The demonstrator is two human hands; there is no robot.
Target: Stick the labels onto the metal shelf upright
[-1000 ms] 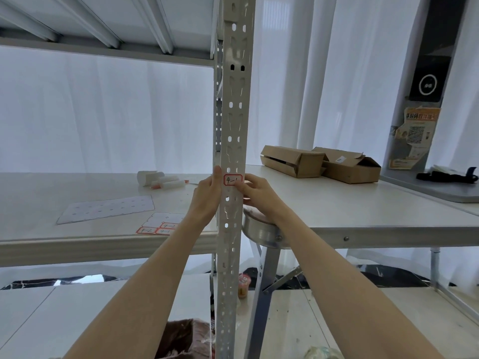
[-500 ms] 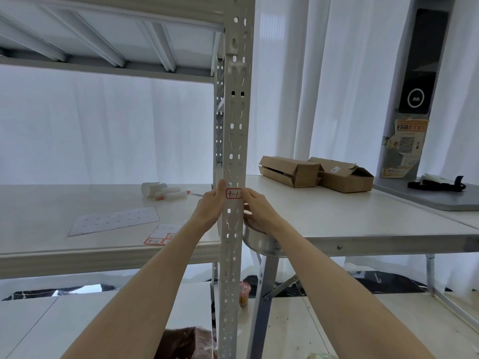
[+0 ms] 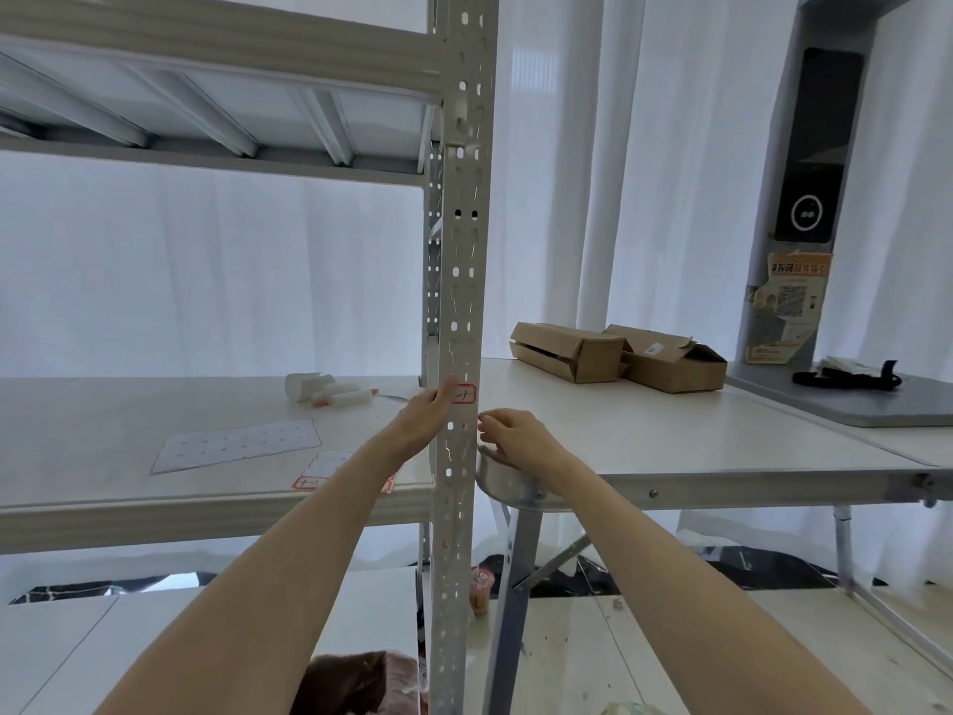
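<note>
Open air lies either side of the upright (image 3: 460, 281); the cardboard boxes (image 3: 619, 356) sit well right on the table (image 3: 722, 446).

Two hands (image 3: 420, 423), one red-edged label (image 3: 463, 393), one perforated upright (image 3: 464, 281), two cardboard boxes (image 3: 567, 350), two label sheets (image 3: 237, 446).

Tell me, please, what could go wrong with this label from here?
1. Only the thumb of the left hand presses the label, on its left part. The right hand is off the upright, so the label's right edge may not be bedded down and could lift.
2. The upright is punched with holes and slots. Any part of the label lying over one would likely hold poorly.
</note>
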